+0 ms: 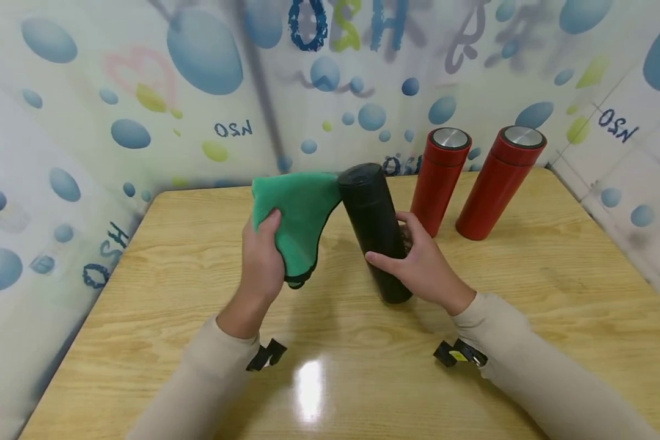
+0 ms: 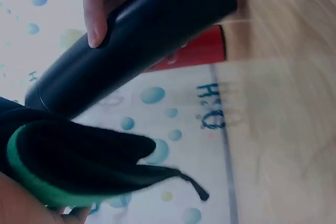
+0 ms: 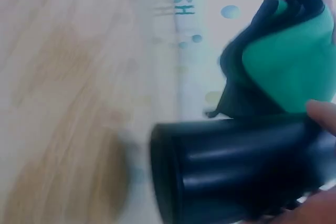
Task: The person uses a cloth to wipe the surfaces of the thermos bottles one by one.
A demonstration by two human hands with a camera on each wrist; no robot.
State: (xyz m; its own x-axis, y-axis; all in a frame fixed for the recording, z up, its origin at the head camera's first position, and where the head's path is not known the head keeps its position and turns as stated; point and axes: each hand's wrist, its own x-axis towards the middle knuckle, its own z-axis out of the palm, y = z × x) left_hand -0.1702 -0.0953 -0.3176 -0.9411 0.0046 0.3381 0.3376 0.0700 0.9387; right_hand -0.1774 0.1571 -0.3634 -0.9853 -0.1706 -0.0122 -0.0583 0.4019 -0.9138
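A folded green cloth with a dark underside is gripped by my left hand, the thumb lying over its green face. My right hand holds a black thermos bottle round its lower half, thumb across the front. The bottle leans, its top toward the cloth, and the cloth's upper right corner meets it near the lid. In the left wrist view the bottle slants above the dark folds of the cloth. The right wrist view shows the bottle's base raised over the table.
Two red thermos bottles with silver lids stand at the back right of the wooden table, a nearer-to-middle one and one farther right. Behind the table hangs a patterned backdrop with blue ovals.
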